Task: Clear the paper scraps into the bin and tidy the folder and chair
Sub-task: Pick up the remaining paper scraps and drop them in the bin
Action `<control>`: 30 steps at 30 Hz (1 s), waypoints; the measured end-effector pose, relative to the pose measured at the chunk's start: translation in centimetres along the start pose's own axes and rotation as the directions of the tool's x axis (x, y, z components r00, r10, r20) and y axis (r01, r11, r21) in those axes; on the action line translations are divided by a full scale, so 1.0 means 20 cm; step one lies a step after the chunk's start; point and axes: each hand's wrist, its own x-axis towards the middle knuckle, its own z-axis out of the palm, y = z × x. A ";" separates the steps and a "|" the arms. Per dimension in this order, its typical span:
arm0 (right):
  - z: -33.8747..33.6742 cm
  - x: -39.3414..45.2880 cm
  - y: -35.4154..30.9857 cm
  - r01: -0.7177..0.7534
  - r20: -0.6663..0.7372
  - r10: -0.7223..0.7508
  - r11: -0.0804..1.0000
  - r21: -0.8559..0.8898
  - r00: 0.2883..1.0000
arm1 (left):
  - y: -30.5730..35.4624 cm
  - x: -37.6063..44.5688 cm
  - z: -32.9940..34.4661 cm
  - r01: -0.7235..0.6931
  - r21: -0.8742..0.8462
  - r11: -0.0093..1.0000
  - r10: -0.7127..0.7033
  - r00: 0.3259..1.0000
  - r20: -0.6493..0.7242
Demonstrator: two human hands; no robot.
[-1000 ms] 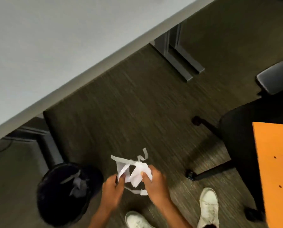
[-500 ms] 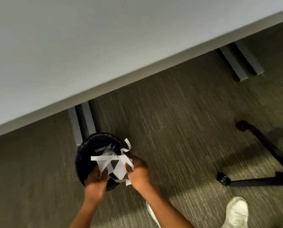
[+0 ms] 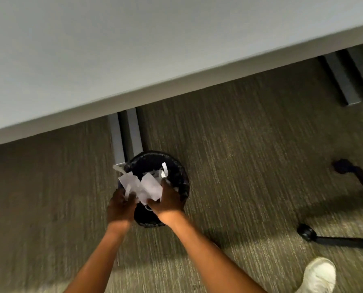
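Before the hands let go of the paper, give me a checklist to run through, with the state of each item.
1. Paper scraps gripped by both the left hand and the right hand: ok.
2. Bundle held over the mouth of the bin: ok.
3. Bin upright on the carpet, beside the desk leg: ok.
4. Every strip inside the rim line: not ok, one strip sticks out past the bin's left rim.
5. Room left in the bin: cannot tell, hands and paper hide its inside.
6. Chair base apart from the bin: ok.
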 end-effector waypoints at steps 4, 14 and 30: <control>0.05 0.02 0.00 -0.004 -0.062 0.005 1.000 0.019 0.998 | -0.12 0.09 -0.01 0.057 -0.024 0.998 -0.055 0.995 0.080; -0.10 -0.03 0.13 0.003 -0.139 -0.003 1.000 -0.001 0.990 | 0.07 -0.03 0.04 -0.022 0.029 0.999 0.020 0.995 0.094; -0.77 -0.25 0.43 0.016 -0.405 0.172 0.908 0.419 0.898 | 0.42 -0.41 0.60 -0.101 -0.224 0.969 0.168 0.937 0.307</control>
